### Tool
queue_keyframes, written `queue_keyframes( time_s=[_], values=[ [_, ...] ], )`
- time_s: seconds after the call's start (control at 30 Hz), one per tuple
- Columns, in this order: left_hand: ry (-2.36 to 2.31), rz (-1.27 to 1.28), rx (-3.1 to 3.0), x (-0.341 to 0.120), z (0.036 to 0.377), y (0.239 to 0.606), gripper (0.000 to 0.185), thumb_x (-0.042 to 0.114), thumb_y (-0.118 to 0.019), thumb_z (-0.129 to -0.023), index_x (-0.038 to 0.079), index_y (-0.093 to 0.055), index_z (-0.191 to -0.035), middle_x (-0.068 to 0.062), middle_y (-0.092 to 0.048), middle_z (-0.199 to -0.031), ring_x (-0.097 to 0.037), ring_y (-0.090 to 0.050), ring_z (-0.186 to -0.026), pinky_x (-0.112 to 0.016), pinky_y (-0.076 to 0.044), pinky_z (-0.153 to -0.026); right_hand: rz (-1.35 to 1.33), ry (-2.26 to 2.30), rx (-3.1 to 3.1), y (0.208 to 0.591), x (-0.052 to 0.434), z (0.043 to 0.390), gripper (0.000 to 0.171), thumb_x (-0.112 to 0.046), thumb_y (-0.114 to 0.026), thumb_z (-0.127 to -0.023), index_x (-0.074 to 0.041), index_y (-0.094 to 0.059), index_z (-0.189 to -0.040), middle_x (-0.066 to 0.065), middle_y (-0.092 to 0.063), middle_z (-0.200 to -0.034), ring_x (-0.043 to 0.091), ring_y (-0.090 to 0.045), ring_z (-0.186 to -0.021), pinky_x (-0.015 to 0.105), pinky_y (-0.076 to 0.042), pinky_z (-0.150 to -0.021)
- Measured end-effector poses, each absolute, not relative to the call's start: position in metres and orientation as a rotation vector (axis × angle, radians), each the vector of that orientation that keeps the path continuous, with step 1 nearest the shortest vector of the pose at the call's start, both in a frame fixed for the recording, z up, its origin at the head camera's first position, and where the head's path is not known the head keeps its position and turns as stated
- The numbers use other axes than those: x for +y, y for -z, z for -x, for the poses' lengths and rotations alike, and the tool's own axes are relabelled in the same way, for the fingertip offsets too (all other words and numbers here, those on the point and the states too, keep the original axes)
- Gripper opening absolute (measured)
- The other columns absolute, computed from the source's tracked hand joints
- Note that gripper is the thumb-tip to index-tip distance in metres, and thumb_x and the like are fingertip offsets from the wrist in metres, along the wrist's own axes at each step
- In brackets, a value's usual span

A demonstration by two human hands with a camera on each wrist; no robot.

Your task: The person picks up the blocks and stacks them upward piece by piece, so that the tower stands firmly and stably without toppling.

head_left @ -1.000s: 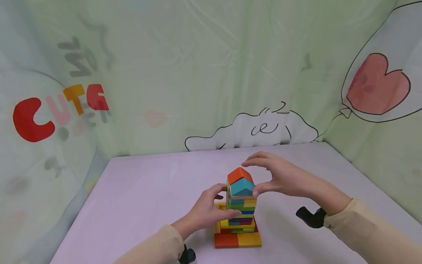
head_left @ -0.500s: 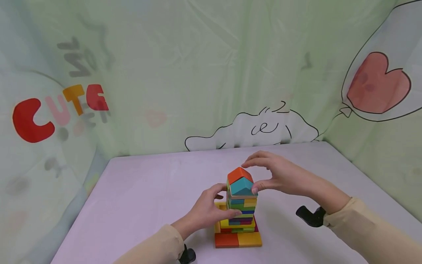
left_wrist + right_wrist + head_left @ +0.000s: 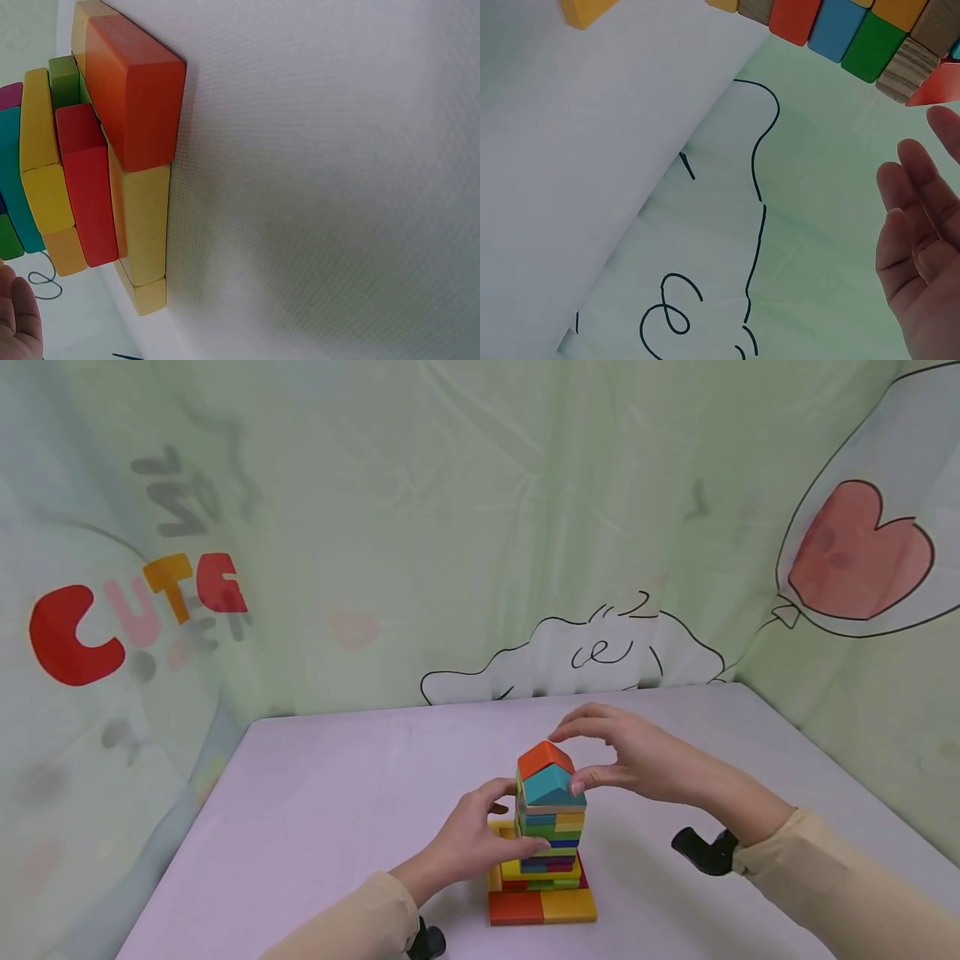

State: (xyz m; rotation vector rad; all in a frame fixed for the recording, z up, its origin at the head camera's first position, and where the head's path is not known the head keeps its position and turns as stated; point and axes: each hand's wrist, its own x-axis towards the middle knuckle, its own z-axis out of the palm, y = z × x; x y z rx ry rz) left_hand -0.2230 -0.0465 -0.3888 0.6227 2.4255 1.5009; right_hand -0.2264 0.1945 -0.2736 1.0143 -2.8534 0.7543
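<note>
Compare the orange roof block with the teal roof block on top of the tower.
The orange roof block sits at the back of the tower top, while the teal roof block sits in front of it, nearer the camera. The orange one's peak shows higher in the head view; the teal one's peak shows lower. The right hand touches the teal block's edge with its thumb, while its fingers arch over the orange one. Both are peaked, house-shaped pieces.
</note>
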Motion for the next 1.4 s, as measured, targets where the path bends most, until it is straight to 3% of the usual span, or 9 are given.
queue_keyframes(
  time_s=[0.3,0.87,1.17,1.27,1.4],
  values=[
    [-1.512,-0.664,2.427,-0.047,0.222,0.387,0.060,0.029,-0.084,-0.085,0.017,-0.058,-0.137,0.001,-0.064,-0.133,-0.022,-0.055,-0.128,-0.049,-0.051,-0.107,-0.979,-0.759,-2.947,0.273,0.196,0.222,0.085,-0.050,-0.087,-0.073,-0.009,-0.058,-0.141,0.013,-0.059,-0.139,0.038,-0.056,-0.125,0.055,-0.059,-0.093],
    [-1.498,-0.656,2.443,-0.048,0.222,0.389,0.062,0.033,-0.084,-0.085,0.019,-0.057,-0.139,0.002,-0.064,-0.133,-0.022,-0.056,-0.127,-0.047,-0.052,-0.106,-0.973,-0.751,-2.961,0.273,0.196,0.221,0.080,-0.049,-0.086,-0.075,-0.009,-0.060,-0.140,0.012,-0.059,-0.138,0.037,-0.057,-0.124,0.054,-0.059,-0.093],
    [-1.492,-0.633,2.446,-0.047,0.222,0.388,0.063,0.033,-0.084,-0.085,0.018,-0.057,-0.140,0.001,-0.063,-0.135,-0.023,-0.057,-0.126,-0.047,-0.053,-0.105,-0.966,-0.868,-2.902,0.274,0.203,0.220,0.046,-0.038,-0.060,-0.103,-0.012,-0.059,-0.141,0.005,-0.063,-0.137,0.027,-0.058,-0.124,0.040,-0.055,-0.092],
    [-1.490,-0.629,2.445,-0.047,0.222,0.389,0.063,0.032,-0.084,-0.085,0.018,-0.057,-0.140,0.000,-0.063,-0.135,-0.024,-0.057,-0.126,-0.047,-0.053,-0.104,-0.984,-0.897,-2.902,0.279,0.205,0.220,0.049,-0.037,-0.060,-0.103,-0.010,-0.057,-0.143,0.007,-0.062,-0.138,0.029,-0.057,-0.125,0.040,-0.054,-0.092],
    [-1.489,-0.622,2.440,-0.046,0.223,0.389,0.063,0.033,-0.084,-0.085,0.020,-0.057,-0.140,0.002,-0.063,-0.135,-0.021,-0.056,-0.126,-0.046,-0.053,-0.105,-1.000,-0.945,-2.924,0.294,0.209,0.221,0.069,-0.039,-0.076,-0.092,-0.006,-0.051,-0.146,0.011,-0.061,-0.139,0.031,-0.056,-0.125,0.041,-0.054,-0.091]
  ],
)
